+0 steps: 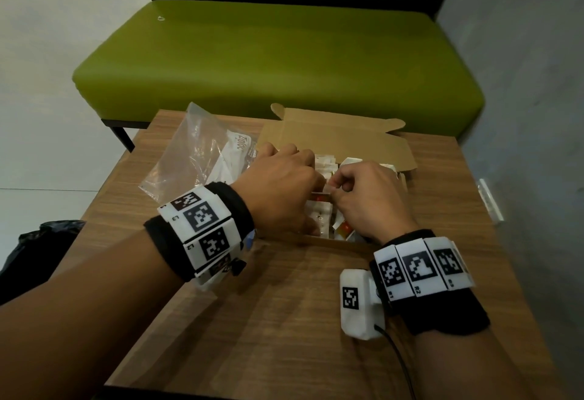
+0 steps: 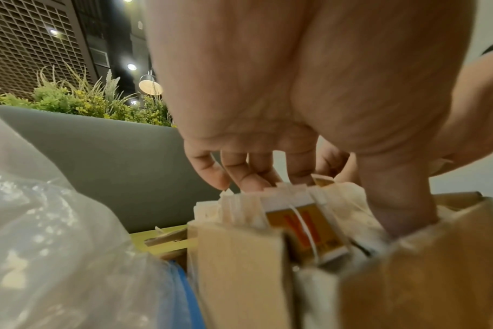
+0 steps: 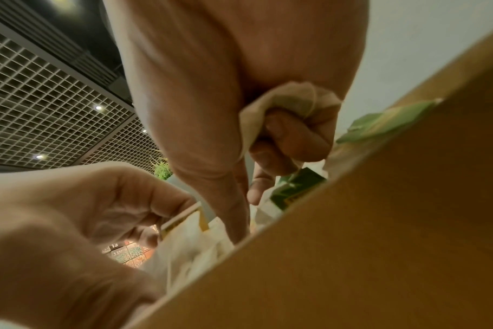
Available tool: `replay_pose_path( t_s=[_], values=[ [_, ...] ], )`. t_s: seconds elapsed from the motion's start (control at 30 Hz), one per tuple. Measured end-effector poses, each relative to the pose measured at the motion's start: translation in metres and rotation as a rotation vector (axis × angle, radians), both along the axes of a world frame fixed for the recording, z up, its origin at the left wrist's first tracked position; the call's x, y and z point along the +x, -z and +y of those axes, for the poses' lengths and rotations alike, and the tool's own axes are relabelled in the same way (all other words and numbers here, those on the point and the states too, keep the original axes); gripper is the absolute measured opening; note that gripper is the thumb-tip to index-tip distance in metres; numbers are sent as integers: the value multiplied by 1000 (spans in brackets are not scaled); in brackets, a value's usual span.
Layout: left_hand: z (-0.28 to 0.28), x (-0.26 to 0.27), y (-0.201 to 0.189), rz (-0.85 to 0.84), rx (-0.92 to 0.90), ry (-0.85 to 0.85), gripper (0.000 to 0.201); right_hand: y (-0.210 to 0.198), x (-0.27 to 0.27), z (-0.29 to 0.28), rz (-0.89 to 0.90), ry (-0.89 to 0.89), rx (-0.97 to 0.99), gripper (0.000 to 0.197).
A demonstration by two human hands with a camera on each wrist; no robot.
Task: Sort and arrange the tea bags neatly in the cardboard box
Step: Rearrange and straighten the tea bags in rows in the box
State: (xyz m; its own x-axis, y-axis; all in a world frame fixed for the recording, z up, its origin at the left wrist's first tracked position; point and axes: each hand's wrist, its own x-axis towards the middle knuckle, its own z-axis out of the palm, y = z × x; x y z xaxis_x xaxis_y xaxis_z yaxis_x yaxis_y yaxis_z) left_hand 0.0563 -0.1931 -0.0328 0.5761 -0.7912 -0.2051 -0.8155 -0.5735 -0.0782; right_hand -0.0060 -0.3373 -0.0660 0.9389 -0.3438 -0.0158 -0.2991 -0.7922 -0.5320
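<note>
Head view: both hands are digging in the brown cardboard box (image 1: 335, 142) on the woodgrain table (image 1: 284, 320). Left hand (image 1: 281, 184) is pinching upright papery tea bags (image 2: 270, 209); right hand (image 1: 369, 197) is clutching a crumpled tea bag (image 3: 282, 104).

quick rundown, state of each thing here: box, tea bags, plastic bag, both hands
cardboard box: open, lid flap folded back, standing on the wooden table
tea bags: inside the box, some packed upright in a row, others loose
plastic bag: crumpled, lying left of the box
left hand: in the box, fingers and thumb bracketing the upright row
right hand: in the box, fingers curled round a tea bag
</note>
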Motion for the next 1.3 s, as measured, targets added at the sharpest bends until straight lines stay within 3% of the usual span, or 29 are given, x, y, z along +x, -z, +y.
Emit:
replay_pose_path(
  t_s=[0.3,0.4,0.57,0.8,0.97,1.13,1.2,1.3],
  values=[
    [1,-6,3,-101,-64,15,35,-7,-3,-1,-46,-38,62,6],
    [3,-5,4,-82,-64,3,41,-10,-5,-4,-26,-26,134,19],
    [4,1,-2,-3,-63,-27,54,-15,-9,-10,-13,-32,173,22],
    [1,1,1,-47,-27,-60,47,-17,-14,-11,83,-162,165,23],
    [5,3,-6,44,-80,-101,51,-13,-15,-15,21,-97,181,29],
    [7,9,-17,149,-155,-109,61,-9,-15,-14,-40,-92,214,17],
    [8,10,-21,195,-152,-95,61,-10,-14,-12,-117,-41,291,12],
    [10,8,-24,279,-134,-63,58,-19,-11,-10,-260,67,491,27]
  ],
)
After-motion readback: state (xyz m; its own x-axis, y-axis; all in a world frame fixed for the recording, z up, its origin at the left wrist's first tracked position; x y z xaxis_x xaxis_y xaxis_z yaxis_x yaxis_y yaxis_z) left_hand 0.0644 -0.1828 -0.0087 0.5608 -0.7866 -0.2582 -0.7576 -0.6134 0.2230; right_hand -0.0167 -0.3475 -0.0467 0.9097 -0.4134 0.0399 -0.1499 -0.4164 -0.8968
